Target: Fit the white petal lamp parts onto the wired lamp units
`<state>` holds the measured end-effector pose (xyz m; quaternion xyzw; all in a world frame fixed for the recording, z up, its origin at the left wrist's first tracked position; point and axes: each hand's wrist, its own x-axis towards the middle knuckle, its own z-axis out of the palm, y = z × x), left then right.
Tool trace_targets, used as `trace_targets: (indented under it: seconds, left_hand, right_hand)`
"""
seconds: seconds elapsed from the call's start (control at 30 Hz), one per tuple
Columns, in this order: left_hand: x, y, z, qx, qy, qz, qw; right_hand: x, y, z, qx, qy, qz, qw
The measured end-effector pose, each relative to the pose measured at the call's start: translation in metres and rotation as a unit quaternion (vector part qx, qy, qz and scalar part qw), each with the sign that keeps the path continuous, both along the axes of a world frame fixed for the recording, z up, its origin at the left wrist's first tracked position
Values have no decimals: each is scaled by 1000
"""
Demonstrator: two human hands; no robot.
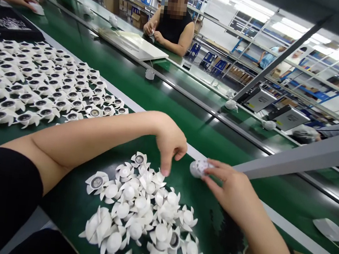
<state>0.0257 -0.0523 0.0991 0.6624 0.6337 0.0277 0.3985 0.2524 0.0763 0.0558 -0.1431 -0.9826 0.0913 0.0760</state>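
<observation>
Right-hand fingers (215, 167) closed around one white finned plastic part (199, 168), dome outward, just above the table. Left-hand fingers (166, 161) bent downward, nothing gripped, tips right at the edge of a loose heap (139, 208) of the same parts; contact with it impossible to tell. Roughly twenty-five parts in that heap, overlapping, most with domes up, a few showing a dark round centre. Beyond the left forearm (96, 135), on the same green table (207, 232), a far bigger block of rows (40, 85): about sixty parts set close together, dark centres up, cut off by the left edge of the view, so no exact count. Arranged so far: that block. Left loose: the heap, plus the one part in hand. Farther along the table, four or so stray white pieces (230, 105). Across it, one co-worker (174, 26) in a black sleeveless top — both hands at a small white part (151, 31), near a white board (132, 44).
</observation>
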Motion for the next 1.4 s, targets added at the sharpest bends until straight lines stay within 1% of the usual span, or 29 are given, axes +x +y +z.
trace_targets:
  seconds: [0.07,0.1,0.13,0.17,0.2,0.23,0.27,0.33,0.37,0.4,0.47,0.53,0.6,0.67,0.73,0.83,0.93,1.0,1.1,1.2,1.3,1.4]
  left_hand:
    - [5,-14,19,-37,45,22,998]
    - [10,-19,25,-42,65,36,996]
    - [15,-23,27,-46,87,47,994]
    - [20,-25,28,-51,109,49,991]
    - [24,-26,26,-57,129,44,989]
    - [27,-26,24,-65,142,32,987]
    - [29,-25,21,-70,141,15,987]
    - [29,-22,16,-74,104,-16,992]
    - [28,-20,14,-75,73,-23,994]
    - [27,-19,13,-77,42,-22,996]
    - [23,-16,12,-71,-8,-5,997]
    - [19,-12,8,-43,-44,0,998]
    - [15,-7,3,-18,-56,-33,998]
    - [12,-2,-4,-10,-54,-61,997]
    - [9,2,-9,-13,-59,-56,997]
    - [5,7,-13,2,-88,-41,995]
    - [6,10,-19,52,-79,-54,994]
    - [8,12,-25,92,-61,-59,992]
    - [12,16,-35,129,-87,-37,987]
    - [14,20,-42,117,-136,-5,984]
    - [14,21,-46,96,-159,-17,982]
    - [13,23,-48,112,-180,-37,977]
  right_hand:
    - [2,1,5,98,87,-45,990]
    - [3,1,8,128,113,-58,984]
    - [6,1,12,137,115,-62,982]
    - [10,2,17,123,94,-58,986]
    - [15,4,20,93,50,-56,993]
    - [19,5,23,53,-11,-58,997]
    - [24,7,24,10,-79,-66,995]
    - [32,11,23,-61,-196,-87,975]
    - [34,13,21,-82,-231,-95,965]
    - [36,14,18,-94,-248,-98,959]
    - [36,14,13,-106,-257,-92,956]
    - [34,12,9,-116,-267,-81,953]
    - [31,8,8,-126,-282,-81,948]
    - [29,3,9,-132,-294,-77,944]
    - [26,-3,10,-116,-308,-76,941]
    - [20,-14,11,-34,-319,-96,942]
    - [15,-25,9,51,-310,-119,942]
    - [12,-32,8,81,-317,-138,935]
    - [10,-37,6,103,-334,-152,924]
    - [9,-37,5,111,-350,-148,918]
    - [10,-33,0,109,-362,-152,913]
    - [13,-25,-5,99,-356,-146,918]
